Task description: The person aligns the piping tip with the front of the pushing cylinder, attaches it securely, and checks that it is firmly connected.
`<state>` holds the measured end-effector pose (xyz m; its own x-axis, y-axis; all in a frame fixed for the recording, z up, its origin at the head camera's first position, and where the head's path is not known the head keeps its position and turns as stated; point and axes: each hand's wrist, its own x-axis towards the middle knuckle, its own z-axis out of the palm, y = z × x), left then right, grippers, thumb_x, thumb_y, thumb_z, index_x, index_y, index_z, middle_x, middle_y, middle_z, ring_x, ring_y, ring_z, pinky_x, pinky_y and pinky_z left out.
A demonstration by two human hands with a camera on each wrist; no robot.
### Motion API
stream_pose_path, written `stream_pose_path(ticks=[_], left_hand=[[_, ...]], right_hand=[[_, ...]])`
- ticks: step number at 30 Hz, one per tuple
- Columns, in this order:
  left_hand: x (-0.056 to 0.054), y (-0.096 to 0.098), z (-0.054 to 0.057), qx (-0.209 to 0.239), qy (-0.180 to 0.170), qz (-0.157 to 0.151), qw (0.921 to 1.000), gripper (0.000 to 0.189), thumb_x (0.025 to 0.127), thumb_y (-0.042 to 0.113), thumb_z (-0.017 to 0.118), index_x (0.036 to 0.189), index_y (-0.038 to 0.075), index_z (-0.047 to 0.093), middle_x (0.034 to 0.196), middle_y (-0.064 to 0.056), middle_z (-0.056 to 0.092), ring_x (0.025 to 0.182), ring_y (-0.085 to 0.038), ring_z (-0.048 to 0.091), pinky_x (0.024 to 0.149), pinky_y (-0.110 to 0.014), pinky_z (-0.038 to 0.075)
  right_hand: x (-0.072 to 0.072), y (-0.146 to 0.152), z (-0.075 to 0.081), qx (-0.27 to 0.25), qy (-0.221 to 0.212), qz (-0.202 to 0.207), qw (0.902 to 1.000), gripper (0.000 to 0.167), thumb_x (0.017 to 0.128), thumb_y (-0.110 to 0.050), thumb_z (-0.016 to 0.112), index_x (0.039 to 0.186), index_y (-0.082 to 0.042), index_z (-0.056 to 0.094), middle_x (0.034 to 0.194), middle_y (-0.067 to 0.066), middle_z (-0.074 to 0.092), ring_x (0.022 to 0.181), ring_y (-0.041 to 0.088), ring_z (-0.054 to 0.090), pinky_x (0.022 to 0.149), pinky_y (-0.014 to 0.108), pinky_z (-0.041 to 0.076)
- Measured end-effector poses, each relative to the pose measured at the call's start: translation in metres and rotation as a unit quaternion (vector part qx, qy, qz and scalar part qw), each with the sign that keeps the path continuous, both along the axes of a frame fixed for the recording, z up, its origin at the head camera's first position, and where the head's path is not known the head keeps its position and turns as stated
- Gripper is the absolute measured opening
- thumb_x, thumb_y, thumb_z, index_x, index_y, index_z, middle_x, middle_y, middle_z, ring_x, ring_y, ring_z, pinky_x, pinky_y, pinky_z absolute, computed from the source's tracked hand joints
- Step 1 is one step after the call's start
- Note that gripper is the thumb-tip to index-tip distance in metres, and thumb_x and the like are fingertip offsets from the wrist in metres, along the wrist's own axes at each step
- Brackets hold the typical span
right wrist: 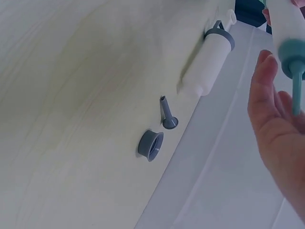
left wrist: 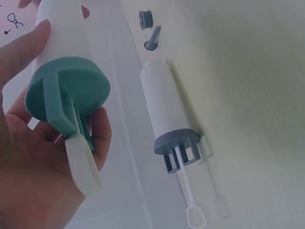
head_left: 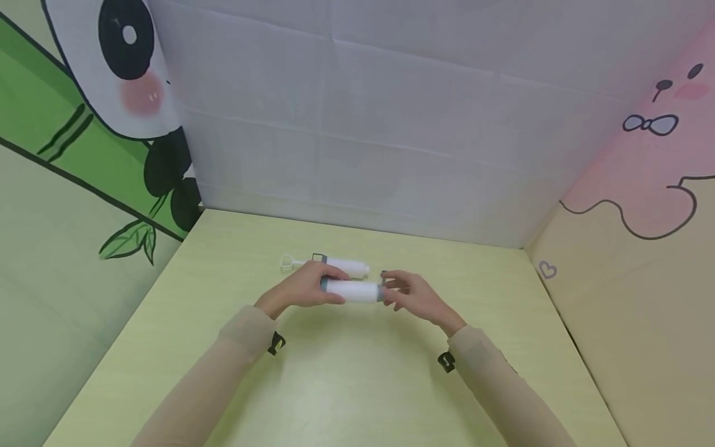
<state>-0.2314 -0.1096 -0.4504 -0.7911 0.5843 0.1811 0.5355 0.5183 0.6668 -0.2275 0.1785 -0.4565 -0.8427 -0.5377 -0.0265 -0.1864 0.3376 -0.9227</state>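
My left hand (head_left: pixel 313 284) grips a white icing syringe (head_left: pixel 353 290) by its barrel near the plunger end. In the left wrist view, the thumb lies along the barrel, and the green end cap (left wrist: pixel 69 90) and white plunger handle (left wrist: pixel 82 164) face the camera. At the other end, my right hand (head_left: pixel 416 297) has its fingers spread loosely around the green nozzle (right wrist: pixel 296 90). A gap shows between one finger and the nozzle in the right wrist view. Any contact of the right thumb is hidden there.
A second white syringe (left wrist: pixel 166 98) with a grey cap lies behind the held one, its plunger pulled out. Past its tip, a grey nozzle (right wrist: pixel 167 113) and a grey ring cap (right wrist: pixel 150 145) rest on the pale table (head_left: pixel 346 385). A white cloth wall (head_left: pixel 391 136) stands behind.
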Motion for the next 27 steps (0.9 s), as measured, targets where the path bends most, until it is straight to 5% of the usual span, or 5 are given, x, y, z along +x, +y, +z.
stream_pose_path(ticks=[4,11,14,22,27], left_hand=[[0.000,-0.002,-0.001,0.004,0.000,0.002,1.0000,0.035,0.076,0.027,0.081,0.109,0.016,0.072,0.103,0.006,0.066,0.091,-0.015,0.058,0.079,-0.035,0.047],[0.000,-0.002,-0.003,0.011,-0.006,-0.001,0.9999,0.035,0.077,0.026,0.081,0.108,0.016,0.072,0.102,0.006,0.066,0.089,-0.015,0.058,0.077,-0.034,0.047],[-0.001,-0.001,-0.003,0.008,-0.008,0.001,0.9999,0.034,0.077,0.027,0.081,0.108,0.017,0.072,0.103,0.006,0.066,0.090,-0.015,0.057,0.078,-0.034,0.047],[-0.001,0.000,-0.001,0.007,-0.004,0.005,1.0000,0.034,0.077,0.027,0.081,0.108,0.017,0.072,0.102,0.006,0.066,0.090,-0.016,0.058,0.077,-0.034,0.047],[-0.001,-0.001,-0.002,-0.002,-0.003,0.005,1.0000,0.035,0.077,0.027,0.081,0.109,0.017,0.071,0.103,0.006,0.066,0.091,-0.016,0.057,0.077,-0.034,0.047]], right_hand=[[-0.002,0.002,-0.002,-0.026,0.000,0.009,0.9996,0.054,0.084,-0.012,0.075,0.130,-0.005,0.049,0.126,0.017,0.054,0.098,0.032,0.063,0.075,0.044,0.053],[0.007,-0.005,0.011,-0.035,0.052,0.034,0.9975,0.031,0.082,0.006,0.071,0.110,0.008,0.058,0.111,0.022,0.059,0.098,0.039,0.061,0.078,0.037,0.052],[0.013,-0.008,0.021,-0.004,0.066,0.024,0.9975,0.026,0.087,0.001,0.067,0.111,0.008,0.060,0.105,0.021,0.064,0.094,0.035,0.063,0.075,0.034,0.052],[-0.003,-0.001,-0.011,0.070,0.084,-0.008,0.9940,0.038,0.102,-0.032,0.047,0.110,-0.001,0.068,0.096,0.009,0.067,0.081,0.029,0.065,0.063,0.033,0.046],[-0.003,0.000,-0.010,0.046,0.073,-0.027,0.9959,0.040,0.095,-0.031,0.060,0.126,-0.005,0.059,0.114,0.012,0.062,0.088,0.027,0.065,0.072,0.041,0.051]])
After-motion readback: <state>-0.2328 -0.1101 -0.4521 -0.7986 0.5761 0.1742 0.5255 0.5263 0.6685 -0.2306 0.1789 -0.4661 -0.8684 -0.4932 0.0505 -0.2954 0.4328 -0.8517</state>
